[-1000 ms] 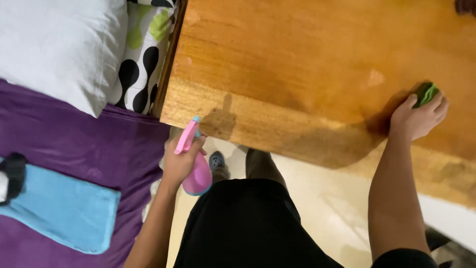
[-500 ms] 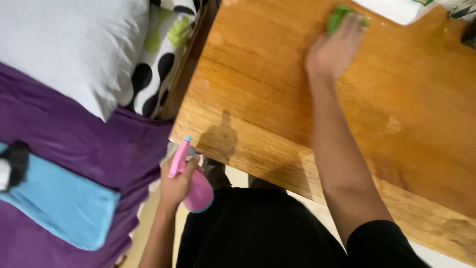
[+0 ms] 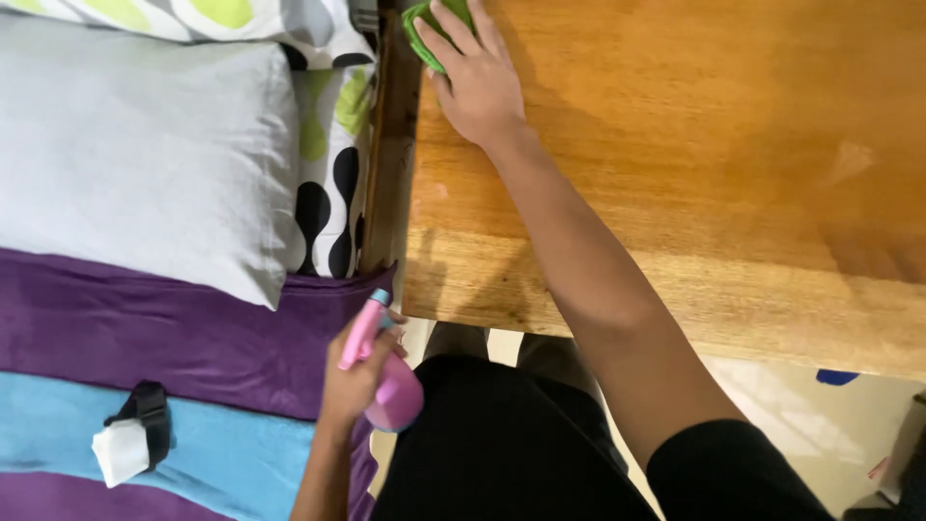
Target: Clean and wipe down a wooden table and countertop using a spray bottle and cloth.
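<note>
My right hand (image 3: pixel 475 77) presses a green cloth (image 3: pixel 421 27) flat onto the far left corner of a wooden table (image 3: pixel 733 183); my arm stretches across the tabletop to reach it. My left hand (image 3: pixel 355 378) hangs low beside the table's near edge and grips a pink spray bottle (image 3: pixel 384 378) with a pale blue nozzle tip. The bottle sits over the gap between the table and a bed.
Left of the table lies a bed with a purple and blue blanket (image 3: pixel 183 338), a grey pillow (image 3: pixel 135 145) and a spotted pillow (image 3: pixel 328 154). A small black and white object (image 3: pixel 130 439) rests on the blanket. Pale floor (image 3: pixel 820 425) shows under the table.
My right hand has swept the green cloth from the table's right part across to its far left corner. The view has shifted left. My left hand still holds the bottle.
</note>
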